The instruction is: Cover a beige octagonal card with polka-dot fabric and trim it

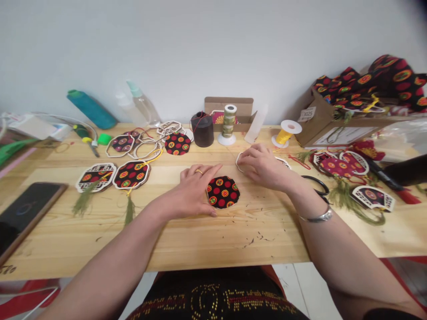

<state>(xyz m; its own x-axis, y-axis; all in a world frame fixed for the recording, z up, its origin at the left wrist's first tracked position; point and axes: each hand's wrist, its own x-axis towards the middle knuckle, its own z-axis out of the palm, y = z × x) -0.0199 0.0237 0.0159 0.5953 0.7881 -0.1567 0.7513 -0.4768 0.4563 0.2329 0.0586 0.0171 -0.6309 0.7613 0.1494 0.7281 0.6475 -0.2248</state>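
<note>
A black fabric piece with red and orange flower circles [223, 192] lies flat on the wooden table [207, 244]. My left hand [195, 189] rests at its left edge, thumb and fingers spread around that side, a gold ring on one finger. Further right and back, my right hand [262, 166] reaches down over a pale wooden frame [283, 163], which shows on both sides of the fingers. The right fingers are bent against it, and their tips are partly hidden. Two patterned ornaments with green tassels, one [96, 177] beside the other [131, 174], lie to the left.
Thread spools [228, 124], a black cone [203, 130] and a yellow spool [283, 133] stand along the wall. A cardboard box of fabric [333, 122] is back right. Black-handled scissors [316, 182] lie by my right wrist; a phone [28, 218] is at left.
</note>
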